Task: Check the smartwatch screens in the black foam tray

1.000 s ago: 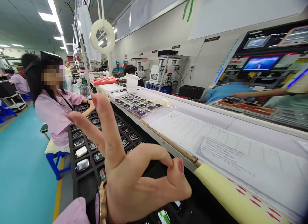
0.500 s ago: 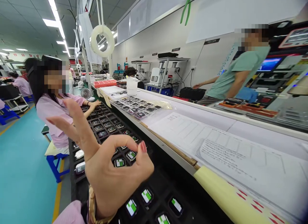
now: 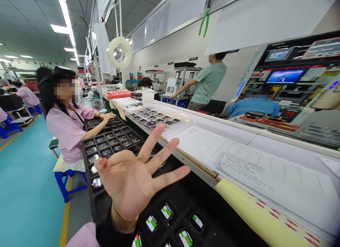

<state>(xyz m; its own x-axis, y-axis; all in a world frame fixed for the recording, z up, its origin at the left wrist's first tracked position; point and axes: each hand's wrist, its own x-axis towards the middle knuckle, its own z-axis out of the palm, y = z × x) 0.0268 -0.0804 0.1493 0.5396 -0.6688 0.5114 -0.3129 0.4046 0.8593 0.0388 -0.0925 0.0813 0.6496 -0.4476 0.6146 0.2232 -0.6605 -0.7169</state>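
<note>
My left hand [image 3: 130, 179] is raised above a black compartment tray [image 3: 186, 201], palm facing me. The thumb and curled index finger meet in a pinch at the left, with nothing visible between them. The other three fingers are stretched and spread to the right. A gold-coloured watch band [image 3: 123, 220] circles the wrist below a pink sleeve. Below and right of the hand, square watch-like units [image 3: 166, 211] with green and white labels sit in the tray's compartments. My right hand is out of view.
A co-worker in pink [image 3: 66, 123] sits at left, arms over the tray. Written papers [image 3: 244, 165] and a clear tray of units [image 3: 151, 116] lie on the bench. A tape roll [image 3: 112, 52] hangs above. Another person in green [image 3: 209, 82] stands behind the bench.
My left hand has turned from showing its back to showing its palm, its spread fingers swinging from left to right. The person in green has moved leftward.
</note>
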